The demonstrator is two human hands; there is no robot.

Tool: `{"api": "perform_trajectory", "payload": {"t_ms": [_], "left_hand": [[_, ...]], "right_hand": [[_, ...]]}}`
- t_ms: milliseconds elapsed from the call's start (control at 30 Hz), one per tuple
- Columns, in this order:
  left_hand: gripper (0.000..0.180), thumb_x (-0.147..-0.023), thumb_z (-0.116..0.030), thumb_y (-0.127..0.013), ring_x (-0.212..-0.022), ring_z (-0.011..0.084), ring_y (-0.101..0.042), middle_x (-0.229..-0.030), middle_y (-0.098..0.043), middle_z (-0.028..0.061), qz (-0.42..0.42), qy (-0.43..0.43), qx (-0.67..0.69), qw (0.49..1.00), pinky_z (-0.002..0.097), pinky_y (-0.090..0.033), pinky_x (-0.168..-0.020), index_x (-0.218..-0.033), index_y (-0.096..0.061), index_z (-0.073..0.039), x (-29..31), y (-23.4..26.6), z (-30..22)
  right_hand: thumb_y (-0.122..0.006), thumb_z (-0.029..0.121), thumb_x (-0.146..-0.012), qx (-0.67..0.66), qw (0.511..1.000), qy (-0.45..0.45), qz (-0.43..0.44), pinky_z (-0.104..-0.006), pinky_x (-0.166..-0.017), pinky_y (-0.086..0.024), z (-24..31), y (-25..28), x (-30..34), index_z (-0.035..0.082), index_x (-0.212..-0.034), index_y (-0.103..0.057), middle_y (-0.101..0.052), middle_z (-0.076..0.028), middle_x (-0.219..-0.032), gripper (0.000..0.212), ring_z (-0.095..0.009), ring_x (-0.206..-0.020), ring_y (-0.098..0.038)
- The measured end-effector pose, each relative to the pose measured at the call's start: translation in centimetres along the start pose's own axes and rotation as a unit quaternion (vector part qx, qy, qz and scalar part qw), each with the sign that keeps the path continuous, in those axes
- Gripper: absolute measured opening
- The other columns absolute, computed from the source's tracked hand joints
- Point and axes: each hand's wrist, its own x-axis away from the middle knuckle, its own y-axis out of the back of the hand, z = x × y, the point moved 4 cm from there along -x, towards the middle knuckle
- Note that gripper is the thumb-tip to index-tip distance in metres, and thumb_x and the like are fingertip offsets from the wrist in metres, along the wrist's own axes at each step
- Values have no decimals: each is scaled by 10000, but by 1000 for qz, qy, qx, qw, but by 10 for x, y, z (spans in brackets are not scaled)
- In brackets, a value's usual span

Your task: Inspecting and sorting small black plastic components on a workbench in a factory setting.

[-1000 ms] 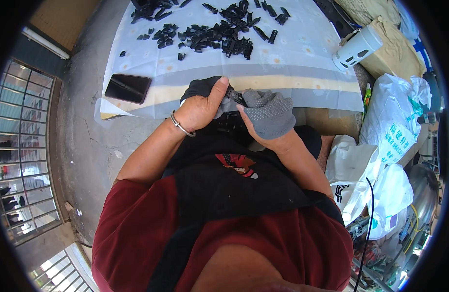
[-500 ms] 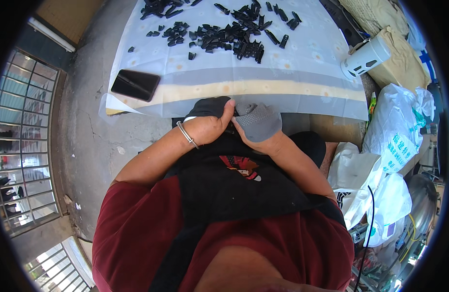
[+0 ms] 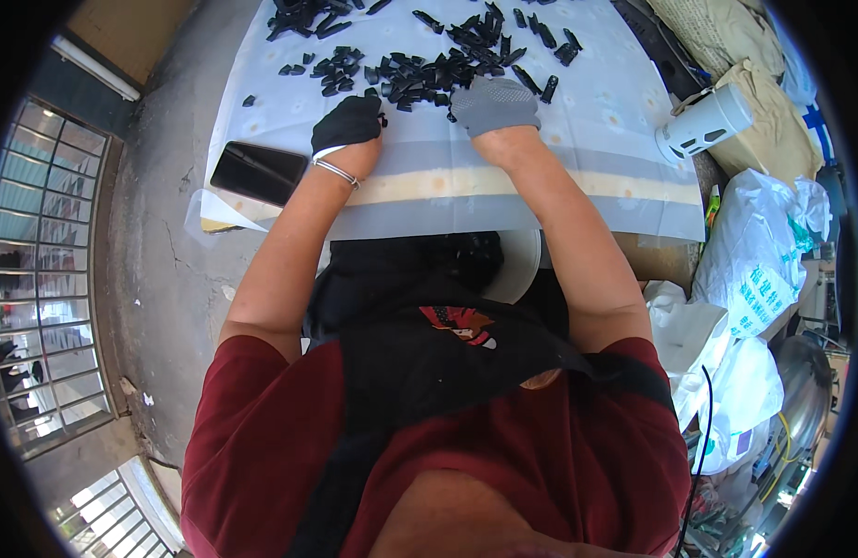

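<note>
My left hand (image 3: 346, 126), in a black glove, rests over the patterned tablecloth with its fingers curled in. Whatever it grips, if anything, is hidden beneath it. In a grey dotted glove, my right hand (image 3: 496, 105) lies closed at the near right edge of a pile of small black plastic pieces (image 3: 416, 78). Its fingertips are out of sight, and I cannot make out what is in them. A few loose pieces lie close to both hands. Under the table edge, at my lap, a white round container (image 3: 525, 264) shows partly, with dark things beside or in it.
A dark phone (image 3: 259, 172) lies at the table's left edge. Longer black pieces (image 3: 307, 16) are heaped at the far left. On the right stand a white tumbler (image 3: 704, 122) and white plastic bags (image 3: 751, 251). A barred window (image 3: 48, 270) is at the left.
Both hands have moved from together at the near table edge forward onto the tabletop, and apart. The white round container at my lap has come into sight.
</note>
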Motion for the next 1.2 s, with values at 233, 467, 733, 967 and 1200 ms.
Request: {"api": "perform_trajectory", "payload": {"t_ms": [233,467,733,967,1200], "left_hand": [[269,-783,-227,-536,-850,323,-583,-898,-619,143,92,22,173,980,405,-461,-717,-1008,-582,-87,18,18,-13],[285,-784,-338,-523,-774,319,-582,-803,-601,167,367,5,248,896,378,-441,-709,-918,-565,-90,54,31,-46],[285,-879,-265,-488,-749,113,-536,-848,-617,61,347,-21,471,811,266,-438,-673,-976,-601,-23,68,29,-68],[460,-910,-422,-371,-667,150,-546,-728,-594,93,156,85,551,815,277,-438,-624,-895,-599,-22,79,19,-67],[442,-912,-398,-389,-525,125,-468,-579,-518,41,202,50,537,817,274,-396,-519,-775,-573,-20,69,40,-65]], "right_hand": [[-572,128,-718,-63,969,55,-232,-398,-689,-463,4,22,29,70,-880,-608,-606,-112,-880,175,-290,-824,-578],[-623,215,-767,-356,925,44,-120,-342,-666,-457,31,56,91,57,-952,-594,-612,-126,-831,245,-291,-731,-585],[-561,333,-805,-369,928,13,-56,-405,-619,-418,37,55,113,70,-922,-581,-581,-115,-754,289,-300,-705,-542],[-523,309,-834,-329,929,-31,-168,-404,-610,-405,44,68,115,57,-837,-554,-552,-127,-740,254,-314,-685,-527],[-513,272,-841,-398,914,-3,-80,-414,-612,-397,33,73,123,40,-838,-566,-561,-148,-729,238,-325,-683,-521]]}}
